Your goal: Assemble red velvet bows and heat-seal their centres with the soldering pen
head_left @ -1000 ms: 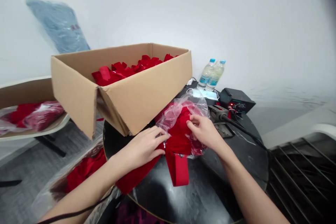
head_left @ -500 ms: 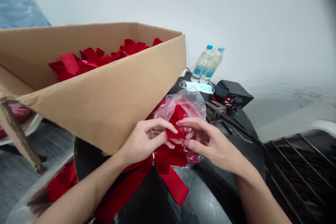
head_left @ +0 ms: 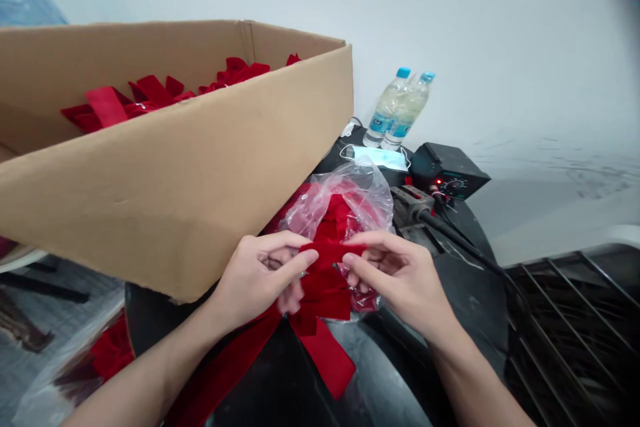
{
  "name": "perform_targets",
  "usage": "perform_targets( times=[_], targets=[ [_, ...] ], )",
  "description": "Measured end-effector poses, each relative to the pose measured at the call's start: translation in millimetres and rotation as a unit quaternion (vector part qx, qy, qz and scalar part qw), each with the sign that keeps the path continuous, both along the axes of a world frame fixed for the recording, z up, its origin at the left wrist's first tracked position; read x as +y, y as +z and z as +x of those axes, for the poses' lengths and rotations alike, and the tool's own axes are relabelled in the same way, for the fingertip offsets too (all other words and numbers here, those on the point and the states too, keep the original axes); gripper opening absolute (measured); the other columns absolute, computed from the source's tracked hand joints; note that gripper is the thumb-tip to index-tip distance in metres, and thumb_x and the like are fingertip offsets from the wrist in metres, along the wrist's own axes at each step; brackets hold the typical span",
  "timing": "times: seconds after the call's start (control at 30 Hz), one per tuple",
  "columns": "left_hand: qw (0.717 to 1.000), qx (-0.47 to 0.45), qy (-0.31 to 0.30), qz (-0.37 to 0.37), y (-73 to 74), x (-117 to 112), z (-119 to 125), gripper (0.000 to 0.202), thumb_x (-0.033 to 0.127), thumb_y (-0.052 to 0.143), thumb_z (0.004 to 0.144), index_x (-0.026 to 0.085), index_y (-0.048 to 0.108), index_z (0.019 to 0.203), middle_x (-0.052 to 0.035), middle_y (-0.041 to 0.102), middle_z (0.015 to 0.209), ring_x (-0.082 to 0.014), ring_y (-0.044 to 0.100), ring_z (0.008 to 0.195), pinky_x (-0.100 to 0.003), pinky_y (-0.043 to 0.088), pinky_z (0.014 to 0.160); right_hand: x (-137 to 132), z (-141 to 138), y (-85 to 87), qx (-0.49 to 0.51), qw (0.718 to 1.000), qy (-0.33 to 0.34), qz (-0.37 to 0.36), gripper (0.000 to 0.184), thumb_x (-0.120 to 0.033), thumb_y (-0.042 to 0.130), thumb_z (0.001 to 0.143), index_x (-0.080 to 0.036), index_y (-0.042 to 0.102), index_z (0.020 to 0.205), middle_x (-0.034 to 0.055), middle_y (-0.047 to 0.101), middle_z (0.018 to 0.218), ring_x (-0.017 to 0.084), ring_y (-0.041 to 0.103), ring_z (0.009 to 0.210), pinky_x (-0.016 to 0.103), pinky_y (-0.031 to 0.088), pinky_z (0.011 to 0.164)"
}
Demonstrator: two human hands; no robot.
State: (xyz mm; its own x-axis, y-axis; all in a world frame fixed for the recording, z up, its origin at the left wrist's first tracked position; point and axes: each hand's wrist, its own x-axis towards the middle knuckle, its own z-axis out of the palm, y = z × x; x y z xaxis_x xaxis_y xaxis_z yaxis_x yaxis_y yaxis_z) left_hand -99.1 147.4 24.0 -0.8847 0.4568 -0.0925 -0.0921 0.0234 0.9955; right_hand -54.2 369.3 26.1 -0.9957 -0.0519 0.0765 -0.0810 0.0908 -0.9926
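Note:
A short strip of red velvet ribbon (head_left: 330, 254) is stretched level between my two hands. My left hand (head_left: 267, 270) pinches its left end between thumb and fingers, the other fingers curled below. At the right end my right hand (head_left: 395, 275) pinches it the same way. Just beneath lies a red velvet bow (head_left: 327, 303) with long tails, one of them (head_left: 330, 359) slanting down to the right over the black table. Behind the hands is a clear plastic bag (head_left: 370, 197) with red velvet pieces in and around it.
A big cardboard box (head_left: 210, 173) holding red bows (head_left: 155, 95) stands at the left. Two water bottles (head_left: 385, 110), a face mask (head_left: 377, 157), a black box with a dial (head_left: 447, 172) and a tool in a holder with a thick cable (head_left: 453, 230) sit behind. A wire rack (head_left: 565, 320) is at right.
Both hands have closed on the ends of the short ribbon strip and hold it level and taut. Earlier, the fingers were looser around it. The view has shifted slightly.

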Motion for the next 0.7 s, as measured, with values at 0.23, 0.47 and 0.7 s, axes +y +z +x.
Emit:
perform_targets(
  times=[0.23,0.47,0.7],
  targets=[
    [0.994,0.090,0.006,0.066,-6.2,0,1,0.014,0.018,0.076,0.090,0.020,0.083,0.102,-0.0034,0.084,0.092,-0.0155,0.081,0.081,-0.017,0.066,0.076,1,7,-1.6,0.118,0.991,-0.038,0.059,0.017,-0.014,0.067,0.093,-0.025,0.073,0.105,0.0002,0.078,0.081,0.016,0.074,0.061,0.024,0.061,0.054],
    [0.985,0.130,0.086,0.077,-8.4,6,9,0.010,0.015,0.085,0.081,0.020,0.081,0.089,0.0006,0.083,0.088,-0.0149,0.081,0.077,-0.016,0.066,0.073,-3,4,1.2,0.222,0.960,-0.080,0.151,0.011,-0.021,0.085,0.083,-0.026,0.079,0.090,0.0036,0.080,0.093,0.022,0.076,0.086,0.035,0.064,0.084],
    [0.986,0.102,0.099,0.084,-5.0,8,13,0.018,0.018,0.083,0.084,0.023,0.082,0.101,0.0015,0.084,0.089,-0.0177,0.082,0.079,-0.022,0.069,0.079,-11,6,3.2,0.093,0.991,-0.088,0.036,0.015,-0.028,0.083,0.086,-0.025,0.069,0.093,0.0012,0.078,0.079,0.019,0.077,0.065,0.027,0.064,0.059]
  ],
)
